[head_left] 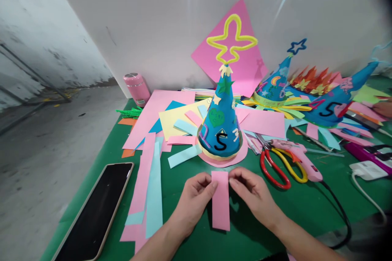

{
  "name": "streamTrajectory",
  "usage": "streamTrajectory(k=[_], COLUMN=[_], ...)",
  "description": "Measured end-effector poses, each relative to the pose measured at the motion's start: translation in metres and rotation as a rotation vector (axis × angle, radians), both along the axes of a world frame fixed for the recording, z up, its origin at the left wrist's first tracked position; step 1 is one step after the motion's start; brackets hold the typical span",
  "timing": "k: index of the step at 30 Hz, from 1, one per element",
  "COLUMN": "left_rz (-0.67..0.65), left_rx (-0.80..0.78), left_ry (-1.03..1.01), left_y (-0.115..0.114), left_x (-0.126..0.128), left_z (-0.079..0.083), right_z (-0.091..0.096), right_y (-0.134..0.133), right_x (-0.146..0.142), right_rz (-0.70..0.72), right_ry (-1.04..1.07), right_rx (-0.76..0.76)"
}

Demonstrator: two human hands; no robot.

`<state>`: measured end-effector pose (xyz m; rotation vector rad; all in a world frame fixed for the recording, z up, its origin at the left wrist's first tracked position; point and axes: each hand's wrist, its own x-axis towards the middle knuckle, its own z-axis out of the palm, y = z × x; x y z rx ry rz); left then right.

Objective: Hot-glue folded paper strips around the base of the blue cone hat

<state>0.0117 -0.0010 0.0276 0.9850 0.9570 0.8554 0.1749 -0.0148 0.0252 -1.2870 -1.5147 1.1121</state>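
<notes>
A pink paper strip (221,208) hangs upright before me, over the green table. At its upper left edge, my left hand (196,197) pinches it between thumb and fingers, with the thumb on the front. My right hand (255,195) is closed at the upper right edge, its thumb and forefinger against the paper. Just beyond stands a blue paper cone hat (225,124) with a black S, stars and a yellow pipe-cleaner shape (232,40) on top. Its base rests on a round pink paper piece (243,157), with pink and light-blue strips fanned out at the left.
A phone (94,212) and loose strips (153,187) lie left. Scissors (275,169) and a pink glue gun (301,159) with a cord are at right. Other cone hats (274,85), a pink bottle (137,89) and a white board (147,28) stand behind. Another person's hand (384,108) shows far right.
</notes>
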Motion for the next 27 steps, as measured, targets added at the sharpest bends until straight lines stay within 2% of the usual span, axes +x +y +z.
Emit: streamTrajectory(k=[3, 7, 10, 13, 15, 22, 27], left_rz=[0.003, -0.014, -0.032, -0.040, -0.038, -0.027, -0.033], left_rx=[0.008, 0.041, 0.078, 0.115, 0.138, 0.247, 0.437], left_ry=[0.033, 0.077, 0.108, 0.140, 0.165, 0.306, 0.481], left_y=[0.000, -0.001, -0.002, -0.001, 0.000, 0.004, 0.011], left_x=[-0.001, -0.001, 0.000, 0.000, 0.000, -0.001, -0.008], left_z=[-0.001, -0.003, -0.005, -0.006, -0.005, 0.002, 0.008], right_z=[-0.004, -0.010, -0.014, -0.020, -0.024, -0.031, -0.030], right_y=[0.001, 0.004, 0.003, -0.003, -0.006, -0.006, 0.005], right_x=[0.029, 0.090, 0.137, 0.169, 0.180, 0.180, 0.181], right_rz=[-0.202, -0.575, -0.729, -0.707, -0.666, -0.605, -0.624], right_ry=[-0.085, -0.348, -0.577, -0.866, -0.957, -0.913, -0.853], right_rx=[0.045, 0.201, 0.201, 0.130, 0.079, -0.092, -0.172])
